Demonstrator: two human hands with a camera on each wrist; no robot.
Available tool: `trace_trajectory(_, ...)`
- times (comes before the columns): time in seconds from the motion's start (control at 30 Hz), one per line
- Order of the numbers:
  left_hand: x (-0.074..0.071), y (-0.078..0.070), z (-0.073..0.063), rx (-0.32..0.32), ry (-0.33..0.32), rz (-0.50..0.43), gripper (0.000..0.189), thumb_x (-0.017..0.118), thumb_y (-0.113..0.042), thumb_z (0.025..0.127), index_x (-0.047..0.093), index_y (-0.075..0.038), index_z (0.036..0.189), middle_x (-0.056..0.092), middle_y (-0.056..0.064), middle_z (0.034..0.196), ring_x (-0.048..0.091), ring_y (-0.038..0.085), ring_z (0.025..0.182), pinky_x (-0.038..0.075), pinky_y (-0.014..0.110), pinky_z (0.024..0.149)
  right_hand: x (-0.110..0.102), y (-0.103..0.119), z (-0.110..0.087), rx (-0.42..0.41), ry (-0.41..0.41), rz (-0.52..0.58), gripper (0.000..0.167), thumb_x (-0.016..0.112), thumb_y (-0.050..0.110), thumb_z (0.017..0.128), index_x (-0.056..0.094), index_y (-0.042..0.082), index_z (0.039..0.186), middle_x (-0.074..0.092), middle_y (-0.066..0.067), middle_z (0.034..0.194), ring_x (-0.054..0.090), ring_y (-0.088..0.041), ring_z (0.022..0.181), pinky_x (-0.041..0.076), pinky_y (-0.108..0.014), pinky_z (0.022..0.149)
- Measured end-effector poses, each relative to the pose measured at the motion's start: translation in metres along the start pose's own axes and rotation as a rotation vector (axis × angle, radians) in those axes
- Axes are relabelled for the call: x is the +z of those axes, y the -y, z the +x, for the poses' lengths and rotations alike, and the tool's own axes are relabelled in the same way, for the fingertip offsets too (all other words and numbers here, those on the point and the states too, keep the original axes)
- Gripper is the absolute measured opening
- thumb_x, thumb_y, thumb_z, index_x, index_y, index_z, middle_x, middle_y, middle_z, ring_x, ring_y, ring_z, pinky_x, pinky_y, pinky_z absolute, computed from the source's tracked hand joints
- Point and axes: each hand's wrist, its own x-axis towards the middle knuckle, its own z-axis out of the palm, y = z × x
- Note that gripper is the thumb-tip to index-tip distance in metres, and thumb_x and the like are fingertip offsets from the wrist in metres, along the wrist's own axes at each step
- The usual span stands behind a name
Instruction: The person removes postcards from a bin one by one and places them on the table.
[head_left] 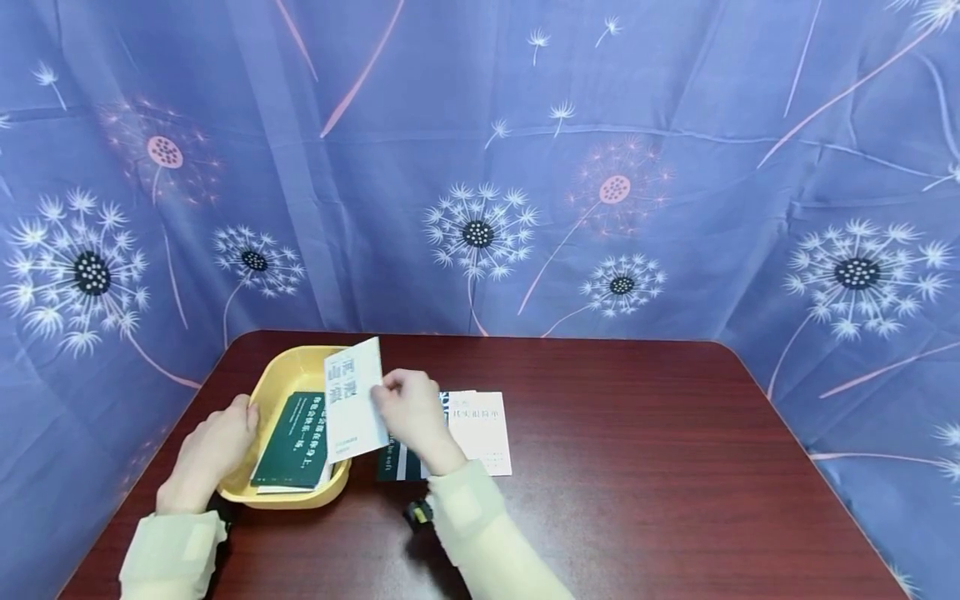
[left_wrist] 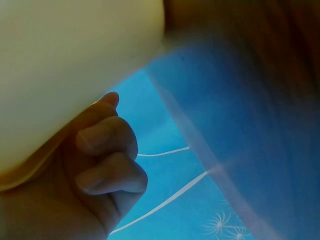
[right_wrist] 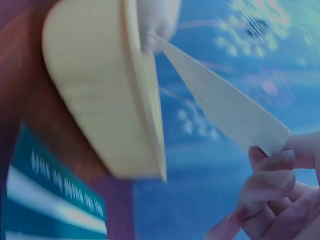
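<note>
My left hand (head_left: 217, 446) grips the left rim of a yellow plastic basin (head_left: 281, 371); in the left wrist view its fingers (left_wrist: 112, 172) curl at the pale basin wall. My right hand (head_left: 412, 412) pinches a white card (head_left: 352, 417) with blue print by its right edge, held tilted over the basin's right side. The right wrist view shows that card (right_wrist: 225, 105) edge-on between thumb and fingers, beside the basin wall (right_wrist: 95, 90). Inside the basin lies a dark green card (head_left: 288, 446) with white lettering, on top of whitish ones.
Right of the basin, a white printed card (head_left: 483, 433) lies on the dark red wooden table (head_left: 637, 467), overlapping a dark green and white card (head_left: 397, 462) partly hidden by my right hand. A blue dandelion-print cloth (head_left: 390, 208) hangs behind the table and at its sides.
</note>
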Motion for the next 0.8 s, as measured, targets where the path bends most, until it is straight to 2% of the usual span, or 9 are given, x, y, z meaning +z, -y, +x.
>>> trace_trajectory(0.17, -0.002, 0.002, -0.002, -0.002, 0.007, 0.007, 0.033, 0.031, -0.022, 0.106, 0.048, 0.007, 0.104, 0.058, 0.033, 0.083, 0.059, 0.049, 0.07, 0.043, 0.058, 0.055, -0.036, -0.017, -0.007, 0.031, -0.046, 0.075, 0.023, 0.059, 0.012, 0.094, 0.062, 0.008, 0.072, 0.041, 0.005, 0.053, 0.037, -0.01, 0.047, 0.031, -0.026, 0.046)
trace_trajectory(0.3, -0.003, 0.005, -0.003, -0.003, 0.0, 0.01, 0.033, 0.032, -0.022, 0.106, 0.048, 0.007, 0.104, 0.057, 0.034, 0.083, 0.059, 0.049, 0.07, 0.043, 0.059, 0.056, -0.055, -0.028, -0.013, 0.075, -0.082, 0.12, 0.027, 0.052, 0.013, 0.097, 0.061, 0.007, 0.073, 0.041, 0.003, 0.053, 0.037, -0.012, 0.045, 0.029, -0.026, 0.044)
trace_trajectory(0.43, -0.002, 0.004, -0.001, 0.005, -0.005, 0.004, 0.033, 0.032, -0.022, 0.106, 0.048, 0.007, 0.103, 0.058, 0.034, 0.082, 0.059, 0.049, 0.07, 0.043, 0.059, 0.056, -0.07, -0.039, -0.014, 0.105, -0.116, 0.087, 0.025, 0.051, 0.014, 0.098, 0.065, 0.007, 0.079, 0.043, 0.003, 0.055, 0.039, -0.011, 0.047, 0.031, -0.026, 0.046)
trace_trajectory(0.6, 0.001, 0.003, 0.003, 0.007, 0.004, -0.001, 0.034, 0.031, -0.023, 0.106, 0.048, 0.007, 0.104, 0.058, 0.034, 0.084, 0.059, 0.05, 0.07, 0.043, 0.059, 0.056, -0.093, -0.06, -0.016, 0.171, -0.161, 0.1, 0.021, 0.054, 0.016, 0.099, 0.065, 0.005, 0.085, 0.038, 0.003, 0.055, 0.035, -0.012, 0.046, 0.028, -0.026, 0.044)
trace_trajectory(0.8, 0.002, 0.004, 0.003, 0.006, 0.009, -0.004, 0.035, 0.031, -0.024, 0.106, 0.048, 0.007, 0.106, 0.058, 0.034, 0.084, 0.059, 0.05, 0.071, 0.043, 0.059, 0.056, -0.119, -0.089, -0.02, 0.275, -0.133, 0.168, 0.022, 0.05, 0.015, 0.102, 0.062, 0.001, 0.088, 0.032, 0.003, 0.052, 0.029, -0.012, 0.042, 0.023, -0.025, 0.042)
